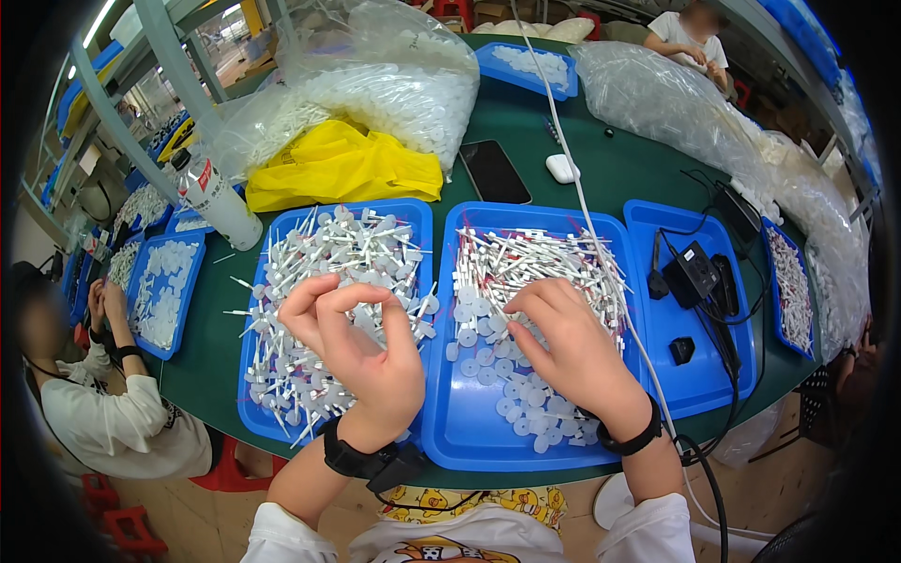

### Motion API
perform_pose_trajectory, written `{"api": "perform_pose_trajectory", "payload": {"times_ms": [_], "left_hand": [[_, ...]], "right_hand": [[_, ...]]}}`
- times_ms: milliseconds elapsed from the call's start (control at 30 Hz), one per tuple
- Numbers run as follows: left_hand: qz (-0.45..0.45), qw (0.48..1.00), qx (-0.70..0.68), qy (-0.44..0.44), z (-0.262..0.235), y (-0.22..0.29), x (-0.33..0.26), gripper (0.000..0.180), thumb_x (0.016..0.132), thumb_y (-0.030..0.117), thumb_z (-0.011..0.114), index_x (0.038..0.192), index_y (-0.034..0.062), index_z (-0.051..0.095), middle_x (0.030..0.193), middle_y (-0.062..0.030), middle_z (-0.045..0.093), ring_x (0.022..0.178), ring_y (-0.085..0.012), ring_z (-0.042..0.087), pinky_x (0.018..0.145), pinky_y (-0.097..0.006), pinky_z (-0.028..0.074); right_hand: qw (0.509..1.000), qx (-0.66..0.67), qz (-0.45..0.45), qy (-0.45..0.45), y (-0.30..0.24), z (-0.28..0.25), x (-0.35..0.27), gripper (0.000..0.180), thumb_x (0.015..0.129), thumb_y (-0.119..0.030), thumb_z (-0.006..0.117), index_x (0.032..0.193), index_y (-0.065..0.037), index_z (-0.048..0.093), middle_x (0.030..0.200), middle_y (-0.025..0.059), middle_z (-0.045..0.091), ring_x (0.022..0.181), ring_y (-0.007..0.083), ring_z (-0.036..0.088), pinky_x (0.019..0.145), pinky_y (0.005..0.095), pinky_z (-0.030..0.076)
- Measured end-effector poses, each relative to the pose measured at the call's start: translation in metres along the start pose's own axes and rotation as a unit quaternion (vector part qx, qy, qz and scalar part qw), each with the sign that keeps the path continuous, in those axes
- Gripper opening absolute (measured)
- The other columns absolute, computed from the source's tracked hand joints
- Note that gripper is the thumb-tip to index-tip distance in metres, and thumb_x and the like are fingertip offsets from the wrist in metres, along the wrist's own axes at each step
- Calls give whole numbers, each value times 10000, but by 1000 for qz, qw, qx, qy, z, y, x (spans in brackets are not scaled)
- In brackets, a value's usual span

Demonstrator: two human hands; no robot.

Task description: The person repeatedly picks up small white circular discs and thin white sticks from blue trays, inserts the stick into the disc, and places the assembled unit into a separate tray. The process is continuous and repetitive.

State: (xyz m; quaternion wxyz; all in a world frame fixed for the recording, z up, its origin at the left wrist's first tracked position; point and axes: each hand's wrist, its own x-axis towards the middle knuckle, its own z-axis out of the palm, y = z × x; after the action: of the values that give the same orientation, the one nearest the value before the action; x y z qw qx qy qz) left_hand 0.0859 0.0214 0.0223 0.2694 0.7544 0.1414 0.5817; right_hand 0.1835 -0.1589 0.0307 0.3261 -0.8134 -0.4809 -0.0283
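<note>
My left hand hovers over the left blue tray, its fingers bent but apart, and I see nothing held in it. That tray is heaped with thin white sticks fitted with translucent discs. Over the right blue tray, my right hand points its fingers down and to the left. Its thumb and forefinger tips stand slightly apart, just above loose translucent discs; nothing shows between them. Thin white sticks with reddish ends fill the far part of this tray. Both wrists wear black bands.
A white cable runs across the right tray's side. Behind the trays lie a yellow bag, a phone and a white earphone case. A bottle stands at left; a tray of chargers at right. Co-workers sit around the table.
</note>
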Motion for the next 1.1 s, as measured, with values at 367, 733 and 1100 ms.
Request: {"api": "perform_pose_trajectory", "payload": {"times_ms": [367,733,1100], "left_hand": [[-89,876,-221,-419,9,12,-8,368,878,11,635,1230,21,527,914,-103,612,847,-233,644,807,-335,495],[-21,863,-112,-493,11,-2,-16,159,839,14,642,975,15,559,942,-161,585,904,-352,587,799,-413,482],[53,828,-40,-557,7,-6,-16,305,793,-24,638,1086,15,562,1035,-158,554,1008,-377,564,880,-445,468]], "right_hand": [[994,-82,-20,-74,11,9,-15,337,818,-55,680,1141,-12,592,1158,151,572,1176,331,524,1020,445,393],[992,-39,-39,-110,5,5,-11,340,856,-67,659,1191,-30,616,1122,123,571,1132,314,534,995,436,408],[999,-37,1,-14,6,5,-6,117,857,-94,673,952,-26,686,928,101,637,994,286,594,920,400,437]]}}
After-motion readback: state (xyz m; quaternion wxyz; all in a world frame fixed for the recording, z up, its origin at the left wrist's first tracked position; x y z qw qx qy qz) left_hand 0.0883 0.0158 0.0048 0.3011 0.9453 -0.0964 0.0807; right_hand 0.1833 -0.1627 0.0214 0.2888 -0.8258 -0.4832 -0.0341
